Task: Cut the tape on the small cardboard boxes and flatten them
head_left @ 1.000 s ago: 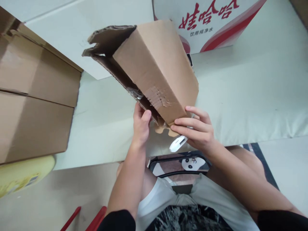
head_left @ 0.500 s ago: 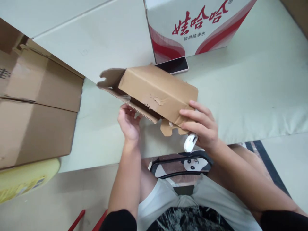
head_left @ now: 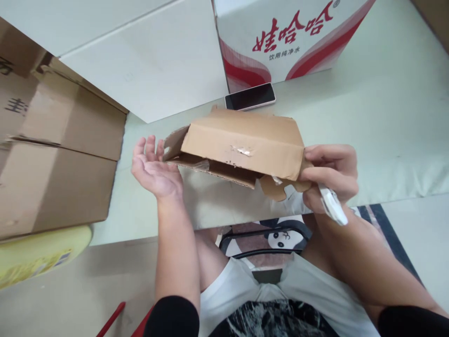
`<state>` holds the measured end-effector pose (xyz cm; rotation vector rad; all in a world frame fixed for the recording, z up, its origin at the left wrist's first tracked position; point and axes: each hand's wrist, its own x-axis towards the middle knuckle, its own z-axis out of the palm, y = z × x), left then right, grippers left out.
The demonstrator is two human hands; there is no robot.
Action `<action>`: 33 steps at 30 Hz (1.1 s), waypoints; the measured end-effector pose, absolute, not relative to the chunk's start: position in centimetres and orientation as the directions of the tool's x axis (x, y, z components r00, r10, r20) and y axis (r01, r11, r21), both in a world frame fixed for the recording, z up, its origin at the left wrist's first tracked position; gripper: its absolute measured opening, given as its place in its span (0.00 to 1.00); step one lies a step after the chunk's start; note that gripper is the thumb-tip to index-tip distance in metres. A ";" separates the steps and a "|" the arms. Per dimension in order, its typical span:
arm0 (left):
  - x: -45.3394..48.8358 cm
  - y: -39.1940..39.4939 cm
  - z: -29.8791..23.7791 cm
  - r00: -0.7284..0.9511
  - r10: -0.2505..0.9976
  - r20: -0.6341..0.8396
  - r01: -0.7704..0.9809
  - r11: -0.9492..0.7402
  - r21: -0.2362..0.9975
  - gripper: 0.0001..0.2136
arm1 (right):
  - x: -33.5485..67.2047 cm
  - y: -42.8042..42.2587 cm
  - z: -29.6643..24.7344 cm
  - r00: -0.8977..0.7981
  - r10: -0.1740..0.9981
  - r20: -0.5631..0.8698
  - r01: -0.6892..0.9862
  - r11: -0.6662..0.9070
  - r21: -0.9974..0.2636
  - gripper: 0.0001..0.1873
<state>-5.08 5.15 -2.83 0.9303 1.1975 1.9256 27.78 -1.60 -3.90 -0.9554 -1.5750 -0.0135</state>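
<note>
The brown carton (head_left: pixel 245 140) sits on the person's side of the phone (head_left: pixel 250 97), a long gap open along its near edge. Right of the phone, the right hand (head_left: pixel 332 169) grips the carton's end along with a white tool (head_left: pixel 333 205). Left of the phone, the left hand (head_left: pixel 158 171) is spread palm up beside the carton's end flap; contact I cannot tell. A white box (head_left: pixel 291 42) stands just behind the phone; the counter (head_left: pixel 389 126) stretches widest to the phone's right.
</note>
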 end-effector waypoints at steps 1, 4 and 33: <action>-5.0 5.2 -2.7 -0.473 0.849 0.236 -0.173 -0.352 0.920 0.23 | 27.7 -1.5 -3.9 0.074 0.530 0.845 0.556 0.682 -0.476 0.11; -4.2 5.1 -2.8 -0.300 0.926 0.231 -0.146 -0.284 0.948 0.22 | 27.6 -1.1 -3.7 0.076 0.498 0.864 0.525 0.717 -0.459 0.07; -1.2 3.2 -6.0 -0.206 0.941 0.268 0.110 -0.250 0.962 0.25 | 27.6 0.6 -3.6 0.327 0.824 0.462 0.750 0.072 -0.658 0.15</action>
